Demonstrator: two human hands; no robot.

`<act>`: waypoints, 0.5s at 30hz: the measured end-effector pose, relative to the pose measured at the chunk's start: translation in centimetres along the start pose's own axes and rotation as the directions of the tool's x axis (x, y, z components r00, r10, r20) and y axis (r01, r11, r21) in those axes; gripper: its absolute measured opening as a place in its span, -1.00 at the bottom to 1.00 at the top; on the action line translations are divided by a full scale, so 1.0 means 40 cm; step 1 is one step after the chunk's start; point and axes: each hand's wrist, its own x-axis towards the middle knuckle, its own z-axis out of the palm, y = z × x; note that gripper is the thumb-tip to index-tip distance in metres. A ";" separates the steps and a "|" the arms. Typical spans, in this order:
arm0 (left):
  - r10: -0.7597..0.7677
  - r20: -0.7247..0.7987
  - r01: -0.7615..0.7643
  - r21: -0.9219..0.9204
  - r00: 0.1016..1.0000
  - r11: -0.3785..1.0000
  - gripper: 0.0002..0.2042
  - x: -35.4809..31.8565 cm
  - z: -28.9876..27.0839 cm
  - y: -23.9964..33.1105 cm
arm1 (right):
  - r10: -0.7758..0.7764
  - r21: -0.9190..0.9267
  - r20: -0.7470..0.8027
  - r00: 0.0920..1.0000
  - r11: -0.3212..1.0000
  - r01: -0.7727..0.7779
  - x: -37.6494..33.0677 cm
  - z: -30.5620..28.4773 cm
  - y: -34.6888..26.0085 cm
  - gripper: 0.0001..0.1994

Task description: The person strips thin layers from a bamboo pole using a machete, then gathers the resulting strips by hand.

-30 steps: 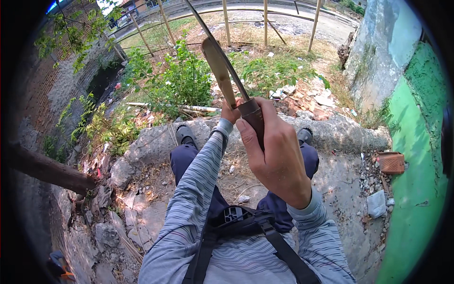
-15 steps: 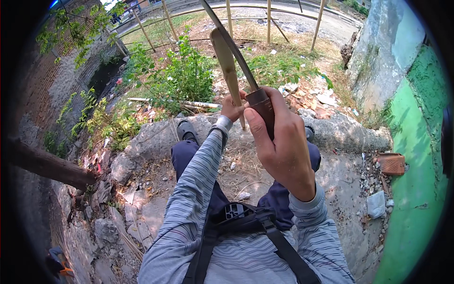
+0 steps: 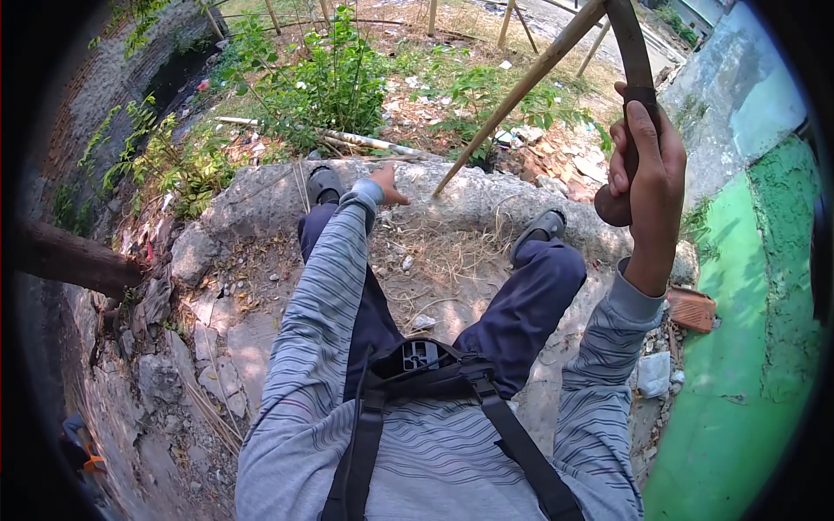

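One long, pale tan wooden stick (image 3: 521, 94), and only my bare right hand (image 3: 650, 165) is gripping anything

So my right fingers are wrapped round a brown wooden handle with a rounded butt (image 3: 613, 207), lifted off to my right, its dark curved metal blade (image 3: 632, 50) pointing up. The stick slants from the rough grey concrete ledge (image 3: 248, 201) in front of me up to that blade. My bare left hand (image 3: 385, 184) is empty, loosely spread, near the stick's low end. My guess: this is the chopping-at-the-stick step, and the next move wants a steadying left grip well clear of the edge. Can't tell if the blade has bitten in or just overlaps, or whether the stick's foot touches concrete. The blade's tip is cut off up top, and I lose the stick's upper end there too.
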 end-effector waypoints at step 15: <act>-0.098 -0.197 0.098 -0.011 0.976 0.995 0.09 -0.081 -0.005 -0.035 | -0.028 -0.100 0.124 0.992 0.994 0.041 0.004 -0.037 -0.217 -0.47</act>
